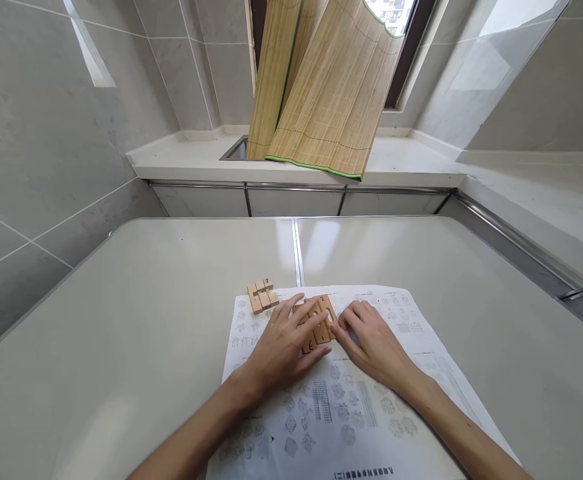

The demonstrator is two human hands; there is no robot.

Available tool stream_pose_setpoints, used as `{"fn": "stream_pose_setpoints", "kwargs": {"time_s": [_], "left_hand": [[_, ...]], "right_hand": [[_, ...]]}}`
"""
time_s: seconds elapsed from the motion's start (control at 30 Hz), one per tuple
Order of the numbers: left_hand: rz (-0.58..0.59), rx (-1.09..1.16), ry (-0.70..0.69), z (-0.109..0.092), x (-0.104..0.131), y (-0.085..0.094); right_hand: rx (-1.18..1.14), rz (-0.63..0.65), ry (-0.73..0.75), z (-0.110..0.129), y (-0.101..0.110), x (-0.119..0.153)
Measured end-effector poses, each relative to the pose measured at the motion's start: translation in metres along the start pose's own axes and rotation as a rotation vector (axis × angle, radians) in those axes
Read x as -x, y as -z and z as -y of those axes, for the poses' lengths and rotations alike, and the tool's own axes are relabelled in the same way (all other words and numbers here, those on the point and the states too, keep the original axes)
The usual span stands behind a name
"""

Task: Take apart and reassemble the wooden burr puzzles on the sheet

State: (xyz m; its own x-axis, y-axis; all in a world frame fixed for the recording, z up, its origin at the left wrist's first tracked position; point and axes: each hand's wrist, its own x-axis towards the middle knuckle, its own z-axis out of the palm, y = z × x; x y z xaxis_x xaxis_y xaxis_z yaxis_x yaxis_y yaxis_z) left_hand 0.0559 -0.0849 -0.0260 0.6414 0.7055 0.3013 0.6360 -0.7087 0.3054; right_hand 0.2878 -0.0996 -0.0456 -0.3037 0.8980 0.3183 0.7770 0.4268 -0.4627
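- The left hand (282, 340) lies flat, fingers spread, on a cluster of wooden blocks (317, 321); it presses down on them rather than closing round any.
- The right hand (371, 340) rests palm-down just beside the cluster, its fingertips touching the blocks' right edge; the fingers are loosely bent and hold nothing.
- The blocks sit on a printed sheet (351, 407) near its far edge, between the two hands. A "2" shows on the top right block and a mark like "6" or "9" on the near one; I cannot tell which.
- A second group of blocks (262, 295) lies apart at the sheet's far left corner, touched by neither hand, with a "3" on its far piece.
- The sheet carries rows of small diagrams; the heading at its near edge is upside down and too small to read.
- The sheet lies on a pale table (121, 333).
- Bamboo blinds (328, 87) hang over the window ledge beyond.
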Motion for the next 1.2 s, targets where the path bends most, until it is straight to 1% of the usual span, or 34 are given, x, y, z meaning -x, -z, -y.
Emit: {"fn": "stream_pose_setpoints", "kwargs": {"time_s": [0.17, 0.27, 0.37, 0.47, 0.6, 0.77, 0.97, 1.2], "left_hand": [[-0.033, -0.071, -0.033, 0.008, 0.000, -0.003], [-0.056, -0.113, -0.063, 0.013, -0.001, 0.000], [-0.079, -0.144, -0.065, 0.015, -0.002, 0.006], [-0.110, -0.180, -0.028, 0.018, -0.003, 0.010], [-0.162, -0.215, 0.092, 0.026, -0.002, 0.014], [-0.151, -0.196, 0.200, 0.038, 0.000, 0.016], [-0.163, -0.116, 0.228, 0.040, -0.002, 0.017], [-0.149, -0.113, 0.234, 0.037, -0.003, 0.021]], "right_hand": [[-0.054, -0.028, 0.004, 0.002, 0.000, 0.001], [-0.061, 0.018, 0.056, 0.004, 0.002, 0.002], [-0.047, 0.050, 0.132, 0.003, 0.002, 0.003], [-0.028, 0.058, 0.187, 0.001, 0.000, 0.003], [-0.018, 0.083, 0.215, 0.000, 0.000, 0.003], [-0.059, 0.058, 0.213, 0.002, 0.002, 0.003], [-0.096, -0.008, 0.178, 0.003, 0.004, 0.000], [-0.072, 0.016, 0.223, 0.000, 0.001, 0.000]]}}
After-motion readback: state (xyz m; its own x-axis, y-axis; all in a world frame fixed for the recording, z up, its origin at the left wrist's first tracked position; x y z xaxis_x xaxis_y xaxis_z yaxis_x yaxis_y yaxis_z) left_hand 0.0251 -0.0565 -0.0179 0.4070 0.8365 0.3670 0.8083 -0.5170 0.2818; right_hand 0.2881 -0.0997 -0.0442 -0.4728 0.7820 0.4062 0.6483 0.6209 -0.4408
